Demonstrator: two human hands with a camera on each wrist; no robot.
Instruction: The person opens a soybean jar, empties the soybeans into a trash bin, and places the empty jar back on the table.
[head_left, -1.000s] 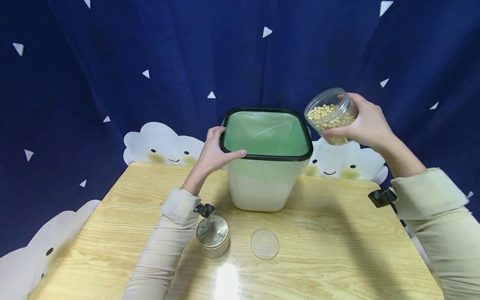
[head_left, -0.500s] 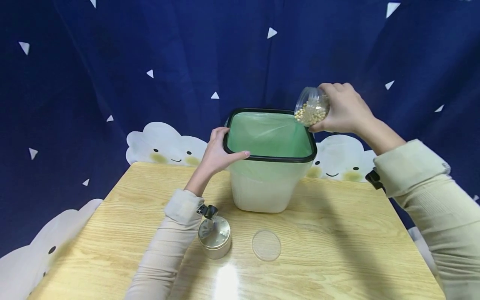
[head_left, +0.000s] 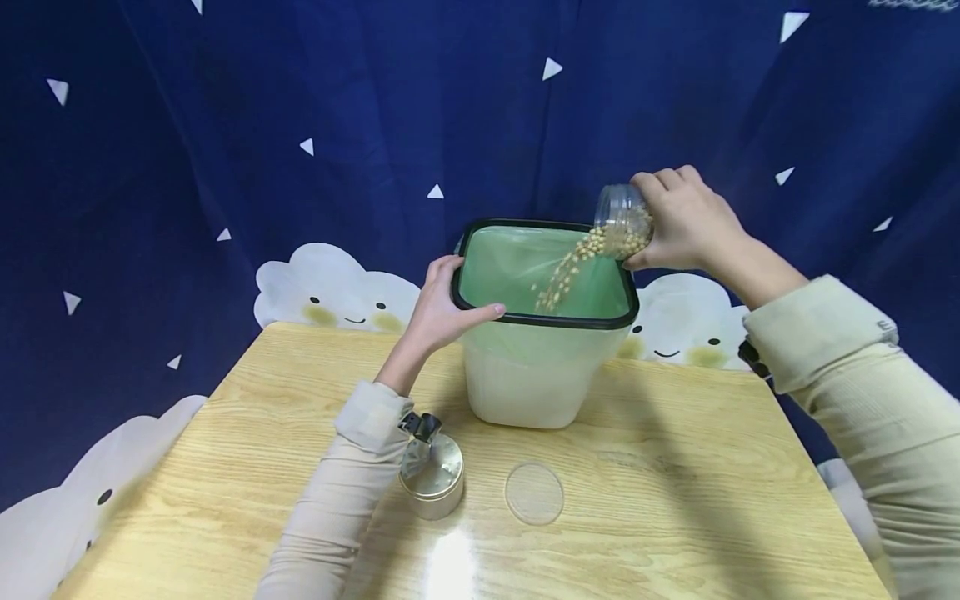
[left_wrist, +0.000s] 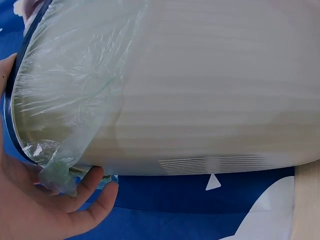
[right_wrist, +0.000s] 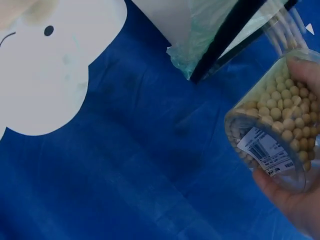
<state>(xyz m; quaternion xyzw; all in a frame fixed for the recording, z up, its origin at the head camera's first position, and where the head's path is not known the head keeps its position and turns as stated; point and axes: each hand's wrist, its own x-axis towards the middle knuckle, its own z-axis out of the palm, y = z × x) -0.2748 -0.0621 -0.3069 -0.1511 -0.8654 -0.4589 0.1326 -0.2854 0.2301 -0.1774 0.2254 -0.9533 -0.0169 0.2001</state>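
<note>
Head view: a clear disc (head_left: 534, 493) and a lidded tin (head_left: 437, 480) sit nearest on the worktop (head_left: 645, 533). Beyond, the left hand's grip (head_left: 438, 312) clasps the green-lined bin (head_left: 525, 383) by its rim (head_left: 592, 322). The right hand's grip (head_left: 687, 221) clutches a jar (head_left: 619, 215) tipped over the bin; beans (head_left: 567, 273) now stream out, unlike half a second ago. The jar's barcode label (right_wrist: 265, 151) is too small to read.
</note>
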